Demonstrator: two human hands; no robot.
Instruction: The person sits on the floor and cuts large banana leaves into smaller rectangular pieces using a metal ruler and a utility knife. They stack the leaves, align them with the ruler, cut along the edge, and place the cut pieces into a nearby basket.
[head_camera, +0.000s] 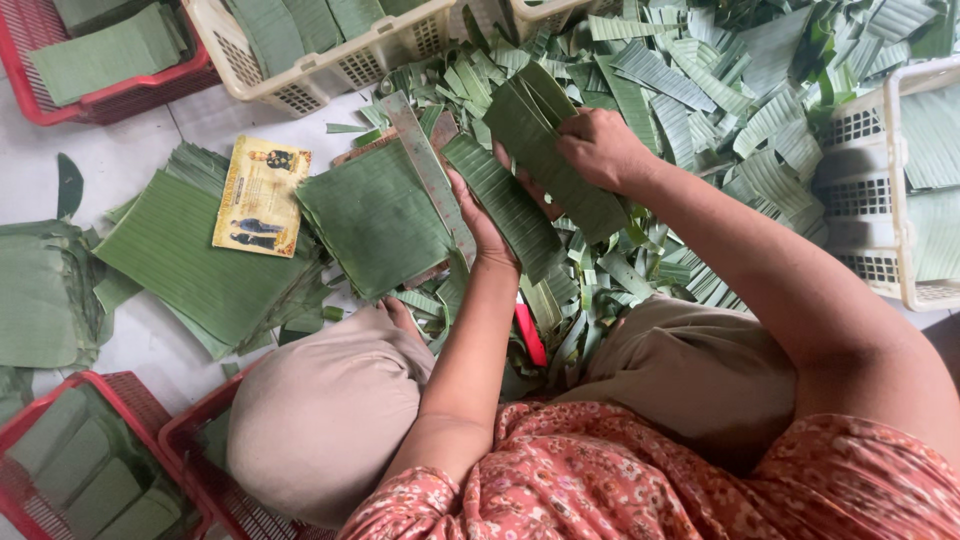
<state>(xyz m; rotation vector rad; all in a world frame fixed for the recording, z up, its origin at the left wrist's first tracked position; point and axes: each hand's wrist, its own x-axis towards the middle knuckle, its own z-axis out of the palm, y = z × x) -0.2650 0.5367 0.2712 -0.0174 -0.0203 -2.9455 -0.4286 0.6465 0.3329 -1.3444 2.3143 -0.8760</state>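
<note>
— What lies nearest the person?

— Their bent knees in beige cloth and a floral sleeve. Two red baskets (60, 400) stand at the lower left, with folded green leaf pieces stacked inside. A red-handled tool (530, 335) lies on the floor between the knees, partly under leaf scraps.

— And the hands?

— The left hand (480, 225) is clenched under the lower end of a long banana leaf strip (505, 205), with the fingers hidden behind it. The right hand (600, 150) is grasping a second, wider leaf piece (545, 140) from above, fingers curled over its edge. Both pieces are held above the scrap pile, overlapping each other, tilted from upper left to lower right.

— What is beside them?

— Just left of the left hand, a grey metal ruler (430, 170) lies slanted across a stack of square-cut leaves (375, 215). Further left is a bigger stack (195, 260) with a yellow printed card (260, 195) resting on it.

— Further off?

— A heap of trimmed leaf strips (720, 90) spreads over the tiled floor. A cream basket (320, 50) and a red one at the top left hold cut leaves, and a white basket (900, 180) stands at the right.
</note>
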